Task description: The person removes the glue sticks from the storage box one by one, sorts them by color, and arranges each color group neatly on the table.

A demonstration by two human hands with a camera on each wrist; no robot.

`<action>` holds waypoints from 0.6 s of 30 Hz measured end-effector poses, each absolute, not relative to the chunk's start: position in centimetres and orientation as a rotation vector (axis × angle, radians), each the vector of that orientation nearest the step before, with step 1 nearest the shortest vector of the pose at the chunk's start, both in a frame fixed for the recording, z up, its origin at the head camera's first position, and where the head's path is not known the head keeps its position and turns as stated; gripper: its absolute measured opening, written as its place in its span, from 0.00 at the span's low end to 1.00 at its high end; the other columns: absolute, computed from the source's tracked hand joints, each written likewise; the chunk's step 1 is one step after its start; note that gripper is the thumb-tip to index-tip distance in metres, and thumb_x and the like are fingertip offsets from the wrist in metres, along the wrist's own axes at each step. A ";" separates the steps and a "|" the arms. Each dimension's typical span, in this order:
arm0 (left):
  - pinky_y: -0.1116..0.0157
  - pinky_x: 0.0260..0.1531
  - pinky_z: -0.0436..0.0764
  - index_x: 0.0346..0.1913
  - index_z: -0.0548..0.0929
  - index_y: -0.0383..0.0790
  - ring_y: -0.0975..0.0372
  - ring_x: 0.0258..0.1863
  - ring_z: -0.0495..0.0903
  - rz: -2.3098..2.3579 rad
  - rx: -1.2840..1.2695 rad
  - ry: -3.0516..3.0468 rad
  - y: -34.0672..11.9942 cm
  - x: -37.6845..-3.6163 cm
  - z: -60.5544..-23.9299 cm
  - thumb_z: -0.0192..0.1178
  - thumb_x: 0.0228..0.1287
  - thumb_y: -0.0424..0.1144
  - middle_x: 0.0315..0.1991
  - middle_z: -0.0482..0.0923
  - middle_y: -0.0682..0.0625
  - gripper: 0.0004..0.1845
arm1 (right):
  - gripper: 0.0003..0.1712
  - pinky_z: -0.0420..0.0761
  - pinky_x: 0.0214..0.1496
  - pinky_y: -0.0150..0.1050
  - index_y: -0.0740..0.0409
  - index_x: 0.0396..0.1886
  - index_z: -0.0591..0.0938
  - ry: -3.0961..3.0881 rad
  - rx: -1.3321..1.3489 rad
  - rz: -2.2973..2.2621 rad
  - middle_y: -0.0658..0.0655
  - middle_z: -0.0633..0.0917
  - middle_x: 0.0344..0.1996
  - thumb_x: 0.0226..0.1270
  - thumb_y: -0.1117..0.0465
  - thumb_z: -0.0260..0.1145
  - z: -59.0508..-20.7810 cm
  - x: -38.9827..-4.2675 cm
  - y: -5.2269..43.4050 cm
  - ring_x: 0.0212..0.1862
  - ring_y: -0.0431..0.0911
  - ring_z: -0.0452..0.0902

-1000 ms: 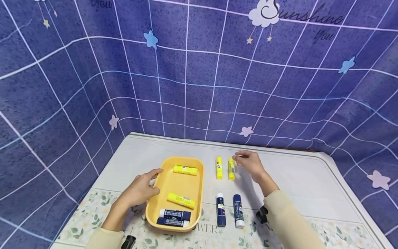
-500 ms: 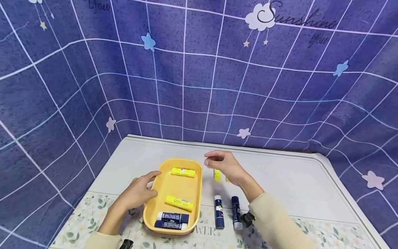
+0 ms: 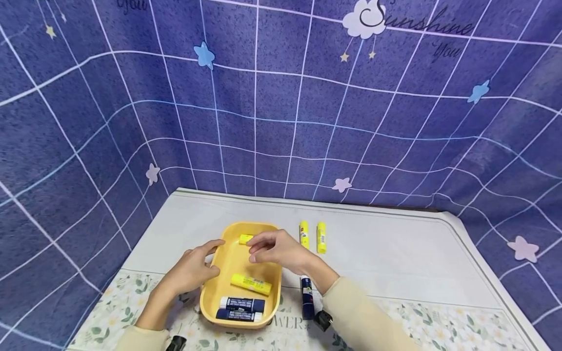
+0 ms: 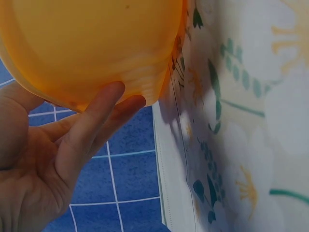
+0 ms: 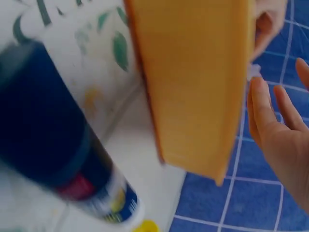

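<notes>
My left hand [image 3: 193, 265] grips the left rim of a yellow plastic tray [image 3: 221, 256]; in the left wrist view its fingers [image 4: 99, 108] press the tray's outer wall. Over the tray's far right part hovers my right hand [image 3: 278, 251], fingers loosely bent and nothing between them, as the right wrist view also shows. Beneath it, a yellow glue stick [image 3: 245, 239] in the tray is partly hidden. Another yellow glue stick [image 3: 251, 284] lies nearer, with two navy glue sticks, one [image 3: 242, 304] behind the other [image 3: 238, 315], at the near end.
Two yellow glue sticks, the left [image 3: 304, 235] and the right [image 3: 321, 238], lie right of the tray. A navy glue stick [image 3: 307, 297] lies nearer, beside my right wrist. A star-patterned blue curtain [image 3: 281, 122] stands behind the white table [image 3: 395, 253].
My right hand has moved left from the yellow glue sticks on the table to above the tray. The left hand stays at the rim. My sleeve now covers the right navy glue stick.
</notes>
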State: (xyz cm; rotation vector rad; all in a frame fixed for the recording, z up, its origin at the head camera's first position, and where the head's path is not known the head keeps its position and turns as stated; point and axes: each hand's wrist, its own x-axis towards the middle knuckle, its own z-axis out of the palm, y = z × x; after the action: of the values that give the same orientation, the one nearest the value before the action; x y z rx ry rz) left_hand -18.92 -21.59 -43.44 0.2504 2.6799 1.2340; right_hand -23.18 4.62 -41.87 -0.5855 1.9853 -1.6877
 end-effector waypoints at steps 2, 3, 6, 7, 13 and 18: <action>0.62 0.26 0.86 0.76 0.67 0.34 0.35 0.54 0.85 1.226 0.265 2.686 -21.7 -18.9 -43.4 0.60 0.57 0.28 0.71 0.70 0.27 0.40 | 0.21 0.84 0.49 0.30 0.66 0.57 0.85 1.973 -0.593 -1.646 0.70 0.86 0.50 0.63 0.69 0.72 -42.4 -23.1 3.9 0.45 0.40 0.83; 0.64 0.28 0.86 0.76 0.67 0.34 0.35 0.56 0.84 1.225 0.267 2.689 -21.8 -18.9 -43.4 0.60 0.57 0.28 0.71 0.70 0.27 0.40 | 0.21 0.84 0.49 0.30 0.67 0.57 0.85 1.966 -0.593 -1.629 0.72 0.85 0.51 0.63 0.70 0.72 -42.6 -23.0 3.7 0.45 0.40 0.83; 0.65 0.28 0.85 0.76 0.67 0.35 0.35 0.56 0.84 1.221 0.273 2.693 -21.7 -19.1 -43.5 0.61 0.57 0.28 0.71 0.70 0.27 0.40 | 0.22 0.84 0.49 0.30 0.70 0.59 0.83 1.958 -0.594 -1.592 0.75 0.84 0.53 0.64 0.71 0.71 -43.0 -22.9 3.4 0.44 0.40 0.83; 0.65 0.27 0.84 0.76 0.67 0.35 0.36 0.56 0.84 1.221 0.270 2.692 -21.7 -19.1 -43.5 0.61 0.57 0.28 0.71 0.70 0.28 0.40 | 0.23 0.85 0.49 0.30 0.71 0.59 0.82 1.956 -0.592 -1.584 0.75 0.84 0.53 0.64 0.71 0.71 -43.1 -22.9 3.4 0.44 0.40 0.83; 0.65 0.24 0.83 0.76 0.67 0.35 0.36 0.55 0.85 1.225 0.269 2.688 -21.8 -18.9 -43.4 0.61 0.57 0.27 0.71 0.70 0.27 0.40 | 0.23 0.85 0.48 0.32 0.71 0.58 0.83 1.949 -0.572 -1.535 0.73 0.85 0.51 0.61 0.73 0.71 -42.9 -22.9 3.1 0.42 0.40 0.84; 0.65 0.23 0.82 0.77 0.67 0.36 0.38 0.53 0.87 1.209 0.260 2.695 -21.8 -19.0 -43.5 0.61 0.57 0.27 0.71 0.70 0.27 0.40 | 0.21 0.84 0.46 0.32 0.70 0.54 0.85 2.020 -0.600 -1.422 0.62 0.88 0.41 0.60 0.74 0.71 -42.8 -22.9 2.8 0.41 0.41 0.85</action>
State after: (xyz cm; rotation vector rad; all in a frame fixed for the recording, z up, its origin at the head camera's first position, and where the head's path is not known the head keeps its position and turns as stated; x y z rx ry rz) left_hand -18.98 -21.77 -43.55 0.2602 2.6954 1.2087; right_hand -22.93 2.81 -42.80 -0.5999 2.0204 -1.4216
